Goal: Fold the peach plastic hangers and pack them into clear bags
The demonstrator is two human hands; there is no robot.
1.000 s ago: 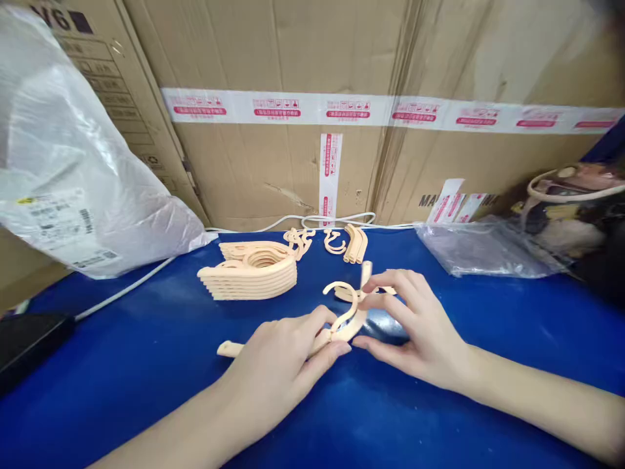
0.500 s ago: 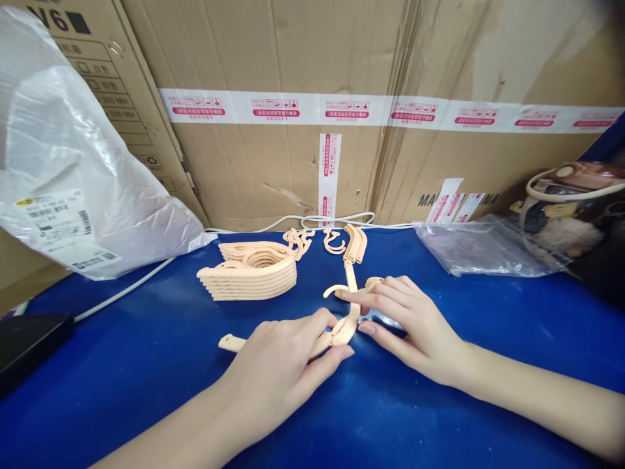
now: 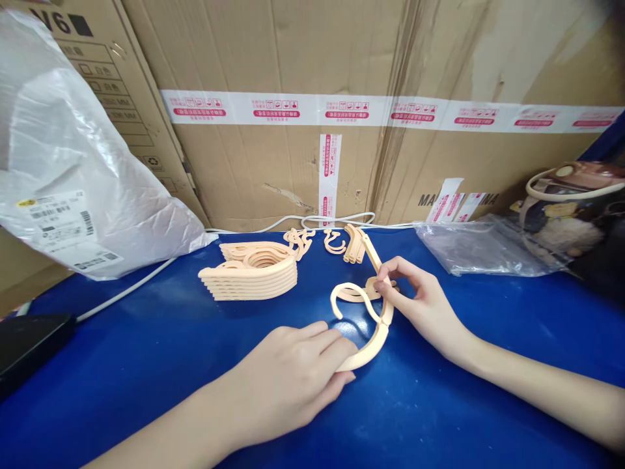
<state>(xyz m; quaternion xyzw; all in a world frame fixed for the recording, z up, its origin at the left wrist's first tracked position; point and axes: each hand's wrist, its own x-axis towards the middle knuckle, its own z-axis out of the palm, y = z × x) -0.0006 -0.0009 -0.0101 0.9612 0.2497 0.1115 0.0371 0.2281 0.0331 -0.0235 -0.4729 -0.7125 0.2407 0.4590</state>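
Observation:
Both hands grip one beige plastic folding hanger (image 3: 371, 347) low over the blue tabletop. Its lower arm is wrapped by the fingers of my left hand (image 3: 293, 374), which cover that arm's end. My right hand (image 3: 424, 306) pinches the upper arm between thumb and fingers, and this arm points up and away. The hanger's curved hook (image 3: 347, 288) opens towards the left, between the two arms. Behind the hook and partly hidden lies another flat beige hanger part (image 3: 354, 297), close to my right fingertips.
A stack of folded hangers (image 3: 249, 280) lies left of centre. Several loose hooks (image 3: 299, 242), a single hook (image 3: 334, 243) and a few hanger arms (image 3: 352, 244) lie behind. Cardboard boxes (image 3: 283, 169), a white cable, a plastic parcel (image 3: 88, 176) and a clear bag (image 3: 483, 244) border the table.
The hanger has turned, so its hook now shows on the left side. My right hand has moved right and now pinches the upper arm; my left hand has shifted slightly, still holding the lower arm.

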